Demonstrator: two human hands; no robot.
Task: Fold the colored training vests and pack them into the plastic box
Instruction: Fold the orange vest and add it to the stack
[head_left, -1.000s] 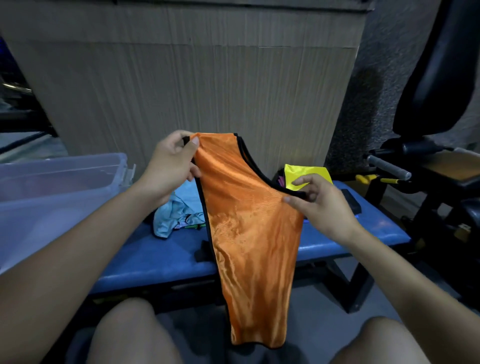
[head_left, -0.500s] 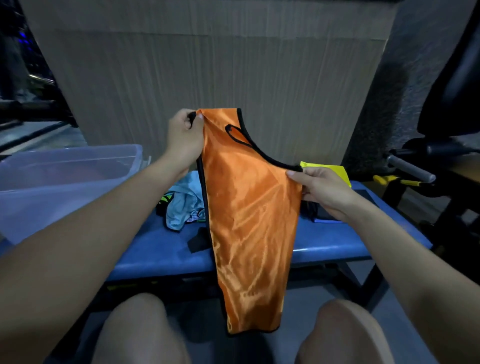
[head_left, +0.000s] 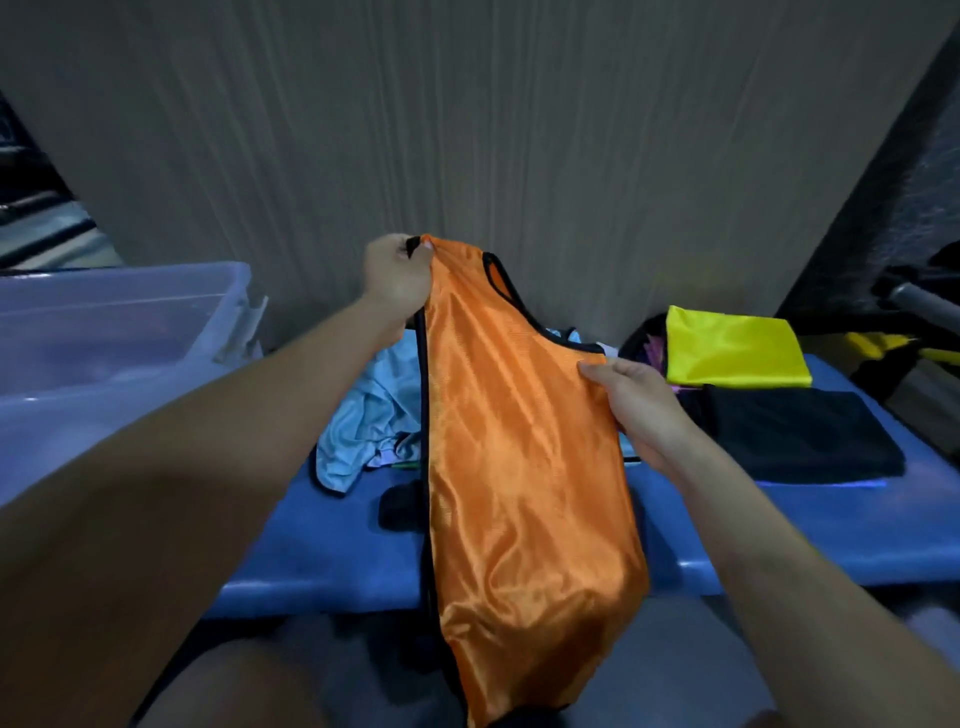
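An orange vest with black trim, folded lengthwise, hangs in front of me over the blue bench. My left hand pinches its top shoulder strap. My right hand grips its right edge at the armhole, lower down. The vest's bottom end drops below the bench edge between my knees. A clear plastic box stands on the left. On the bench's right part lie a folded yellow vest and a folded black vest. A crumpled light blue vest lies behind the orange one.
A wood-grain panel rises right behind the bench. Gym equipment with a metal bar stands at the far right. A small black item lies on the bench by the orange vest.
The view has tilted down and shifted right, so the folded yellow and black vests show fully. The second strap loop now lies closer to the strap my left hand pinches.
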